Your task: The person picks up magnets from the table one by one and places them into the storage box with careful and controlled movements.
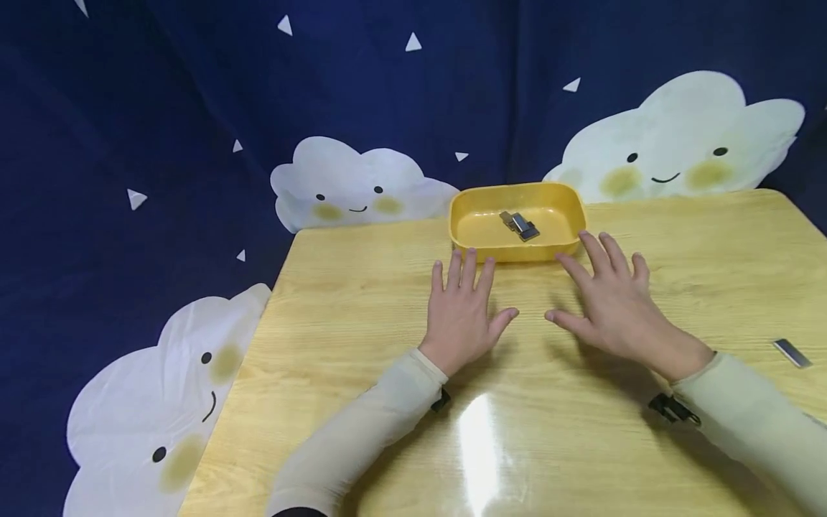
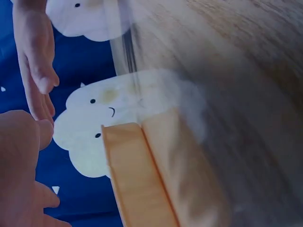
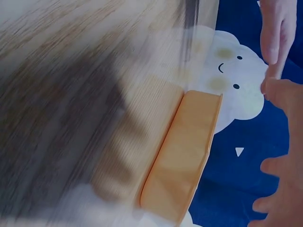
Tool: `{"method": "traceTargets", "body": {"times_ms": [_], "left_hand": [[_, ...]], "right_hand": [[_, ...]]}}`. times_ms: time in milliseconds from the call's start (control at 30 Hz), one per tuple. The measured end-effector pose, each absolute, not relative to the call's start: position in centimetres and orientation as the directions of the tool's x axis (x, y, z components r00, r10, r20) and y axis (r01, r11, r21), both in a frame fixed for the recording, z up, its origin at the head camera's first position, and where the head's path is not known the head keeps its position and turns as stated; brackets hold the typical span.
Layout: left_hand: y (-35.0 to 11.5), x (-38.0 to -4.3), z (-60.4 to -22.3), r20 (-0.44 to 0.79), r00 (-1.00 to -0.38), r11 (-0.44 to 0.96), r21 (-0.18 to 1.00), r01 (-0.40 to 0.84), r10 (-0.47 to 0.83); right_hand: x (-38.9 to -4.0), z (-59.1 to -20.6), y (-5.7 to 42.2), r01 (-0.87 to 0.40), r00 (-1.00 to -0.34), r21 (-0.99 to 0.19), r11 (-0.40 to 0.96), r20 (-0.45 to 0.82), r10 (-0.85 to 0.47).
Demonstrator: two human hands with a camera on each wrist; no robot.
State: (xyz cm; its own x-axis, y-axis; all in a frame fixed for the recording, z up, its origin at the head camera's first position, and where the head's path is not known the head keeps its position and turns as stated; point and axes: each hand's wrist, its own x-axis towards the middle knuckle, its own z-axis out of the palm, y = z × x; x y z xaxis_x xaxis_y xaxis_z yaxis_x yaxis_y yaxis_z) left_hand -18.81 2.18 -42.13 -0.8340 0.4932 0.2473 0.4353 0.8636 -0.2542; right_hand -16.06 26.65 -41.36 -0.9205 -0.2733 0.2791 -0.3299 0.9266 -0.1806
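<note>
A yellow plastic basin [image 1: 472, 253] stands at the table's back edge, with a few small metallic pieces [image 1: 520, 225] lying inside it. My left hand [image 1: 461, 316], fingers spread, hovers in front of the basin's near left side. To the right, my right hand [image 1: 614, 309] is also spread, its fingertips close to the basin's near right corner. Whether any fingertip touches the basin I cannot tell. Neither hand holds anything. Both wrist views show the basin's outer wall [image 2: 137, 175] and parts of the hands.
On the right side of the wooden table [image 1: 349, 309] lies a small silver metal piece [image 1: 791, 353]. A dark blue curtain [image 1: 194, 108] with printed white clouds hangs behind the table and along its left side.
</note>
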Motion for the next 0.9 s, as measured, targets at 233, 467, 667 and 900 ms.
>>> {"method": "traceTargets", "body": {"times_ms": [233,467,667,900], "left_hand": [[3.5,-19.1,-43.4,0.203,-0.874,0.898,-0.11,0.427,0.441],[2.8,-19.0,-43.5,0.2,-0.891,0.912,-0.058,0.405,0.408],[2.4,-19.3,-43.5,0.304,-0.839,0.886,-0.044,0.461,0.452],[1.7,-22.4,-42.6,0.344,-0.893,0.804,0.417,0.423,0.292]], "right_hand": [[-14.7,-41.6,27.7,-0.206,-0.971,-0.177,0.962,0.157,-0.179],[-14.9,-42.1,27.2,-0.264,-0.956,-0.172,0.949,0.177,-0.234],[-14.7,-42.4,27.2,-0.319,-0.929,-0.152,0.936,0.246,-0.277],[-14.9,-42.3,27.7,-0.367,-0.904,-0.194,0.91,0.305,-0.3]]}}
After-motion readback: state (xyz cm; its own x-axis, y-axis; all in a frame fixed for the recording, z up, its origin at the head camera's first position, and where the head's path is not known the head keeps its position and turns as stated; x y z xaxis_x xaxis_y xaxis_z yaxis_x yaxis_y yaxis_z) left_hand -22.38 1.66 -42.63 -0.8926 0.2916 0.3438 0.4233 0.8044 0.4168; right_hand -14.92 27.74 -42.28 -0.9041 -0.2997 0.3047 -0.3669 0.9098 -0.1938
